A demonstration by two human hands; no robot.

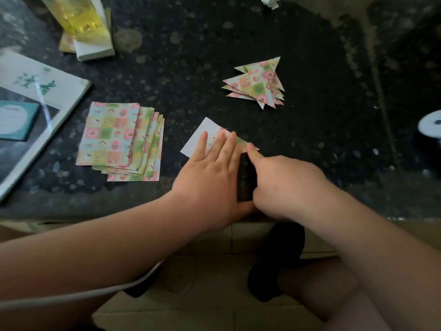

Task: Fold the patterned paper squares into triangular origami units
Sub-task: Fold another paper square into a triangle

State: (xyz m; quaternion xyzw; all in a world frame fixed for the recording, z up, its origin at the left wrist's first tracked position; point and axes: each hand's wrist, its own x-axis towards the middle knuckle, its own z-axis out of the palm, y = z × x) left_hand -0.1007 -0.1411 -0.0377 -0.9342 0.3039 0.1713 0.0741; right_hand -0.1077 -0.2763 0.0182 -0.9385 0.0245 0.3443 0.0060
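The left hand (210, 173) covers most of the sheet (207, 125), so its fold line is hidden. Left of the sheet, the stack (112, 137) shows only its top square whole. Far left, the book (35, 96) is cut off, its print blurred. Far right, a white round thing (429, 126) is cut off by the edge and unclear.

Matt printed paper squares (120, 139) on a polished, speckled dark stone counter (191, 56)

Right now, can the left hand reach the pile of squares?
Probably yes. The pile lies just left of the left hand, with only bare counter between them. It would first lift off the sheet.
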